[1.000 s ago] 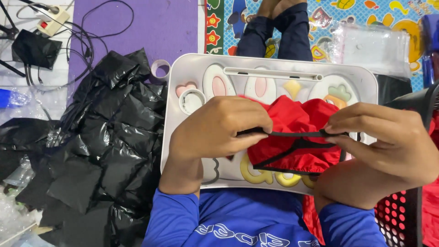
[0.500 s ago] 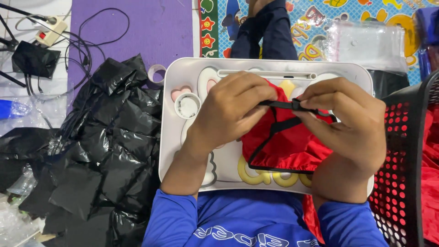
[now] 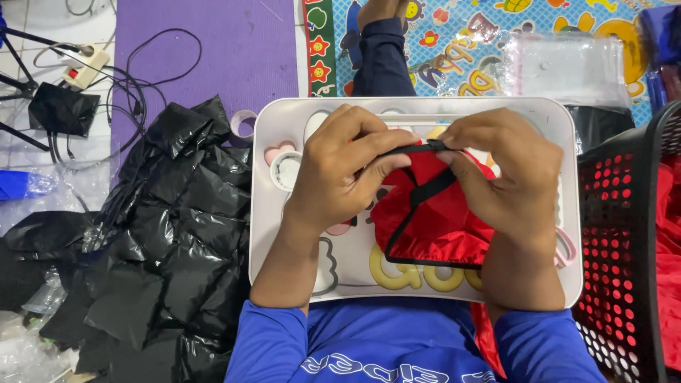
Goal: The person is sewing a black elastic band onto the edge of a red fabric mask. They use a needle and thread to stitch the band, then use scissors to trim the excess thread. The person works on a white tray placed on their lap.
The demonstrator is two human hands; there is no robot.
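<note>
A red cloth piece with black edging (image 3: 440,220) lies bunched on a white lap tray (image 3: 273,234). My left hand (image 3: 340,174) and my right hand (image 3: 507,177) both pinch its black strap (image 3: 415,150) near the tray's far side, holding it taut between the fingertips. The strap's loop runs down across the red fabric. A small roll of white tape (image 3: 286,170) sits in the tray just left of my left hand.
A heap of black plastic bags (image 3: 163,234) lies left of the tray. A black perforated basket with red cloth (image 3: 631,241) stands at the right. Clear plastic bags (image 3: 567,67) lie on the colourful mat beyond. Cables and a power strip (image 3: 85,65) are far left.
Both hands have moved up the tray toward its far side and closer together, pulling the black strap up from the red cloth's middle to above it.
</note>
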